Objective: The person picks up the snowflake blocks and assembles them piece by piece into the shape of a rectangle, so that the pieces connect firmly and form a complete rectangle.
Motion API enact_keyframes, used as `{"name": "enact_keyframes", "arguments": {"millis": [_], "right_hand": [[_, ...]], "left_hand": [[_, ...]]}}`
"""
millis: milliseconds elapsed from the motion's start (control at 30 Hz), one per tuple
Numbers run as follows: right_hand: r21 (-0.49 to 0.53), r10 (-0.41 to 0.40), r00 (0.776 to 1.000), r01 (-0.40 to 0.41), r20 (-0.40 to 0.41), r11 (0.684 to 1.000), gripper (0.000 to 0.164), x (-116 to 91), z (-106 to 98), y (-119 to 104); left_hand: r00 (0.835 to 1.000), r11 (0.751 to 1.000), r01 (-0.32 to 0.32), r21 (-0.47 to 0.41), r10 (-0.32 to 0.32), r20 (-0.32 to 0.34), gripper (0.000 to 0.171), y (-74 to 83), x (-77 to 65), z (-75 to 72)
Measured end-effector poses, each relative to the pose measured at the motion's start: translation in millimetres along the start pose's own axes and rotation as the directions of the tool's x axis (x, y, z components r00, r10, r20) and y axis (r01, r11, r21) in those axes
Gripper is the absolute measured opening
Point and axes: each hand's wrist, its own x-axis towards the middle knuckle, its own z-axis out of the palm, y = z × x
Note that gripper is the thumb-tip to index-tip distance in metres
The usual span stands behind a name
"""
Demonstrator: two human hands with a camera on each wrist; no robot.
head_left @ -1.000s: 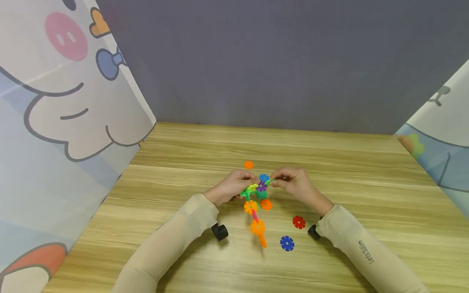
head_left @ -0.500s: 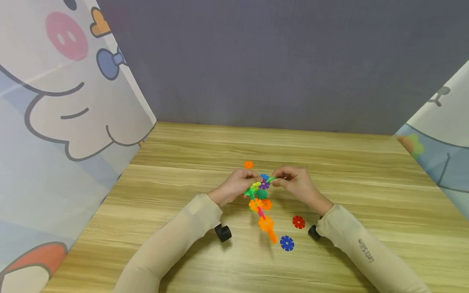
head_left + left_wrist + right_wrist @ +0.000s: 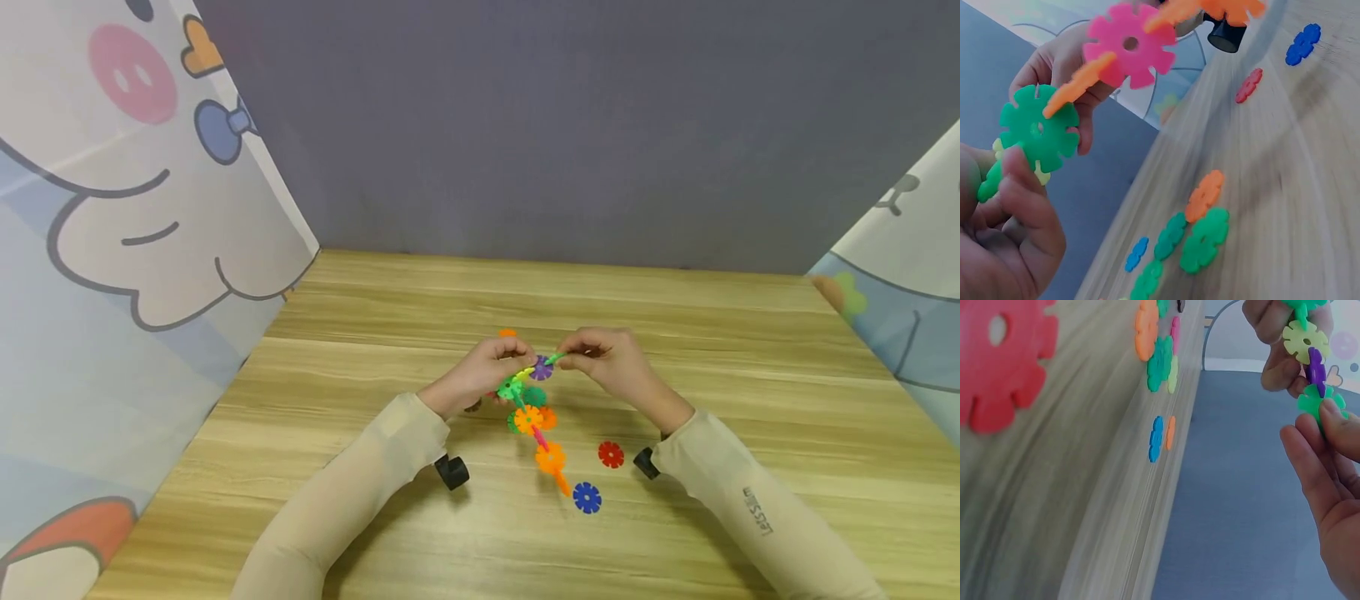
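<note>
Checking the grips, I find the right hand (image 3: 618, 367) pinching a green disc (image 3: 1310, 402), its left edge meeting the purple disc (image 3: 542, 368) between both hands. The left hand (image 3: 480, 372) grips the chain (image 3: 528, 419) near its yellow disc (image 3: 1297, 344); the chain's long axis runs near and rightward.

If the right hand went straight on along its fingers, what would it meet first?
Likely the purple disc, just beyond the green disc the right hand pinches; exact depth is unclear.
</note>
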Motion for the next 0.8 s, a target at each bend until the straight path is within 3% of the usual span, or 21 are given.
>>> {"name": "enact_keyframes", "arguments": {"millis": [267,533,667,800], "right_hand": [[0.024,0.071,0.993,-0.074,0.09,0.997,0.01,3.2,-0.3,4.5],[0.018,0.136,0.981,-0.139,0.135,0.99,0.007,5.7,1.7,6.3],[0.023,0.158,0.977,-0.162,0.141,0.986,0.009,7.7,3.3,6.4],[0.013,0.16,0.976,-0.164,0.147,0.986,0.014,9.2,4.5,6.3]], "left_hand": [[0.996,0.998,-0.023,-0.055,0.028,0.085,0.027,-5.0,0.4,-3.7],[0.996,0.998,-0.057,-0.017,0.058,0.065,0.026,-9.1,1.3,-7.3],[0.997,0.997,-0.041,-0.061,0.045,0.063,0.025,-9.8,0.4,-7.7],[0.999,0.999,-0.032,-0.03,0.033,0.039,0.025,-11.5,-0.9,-9.6]]}}
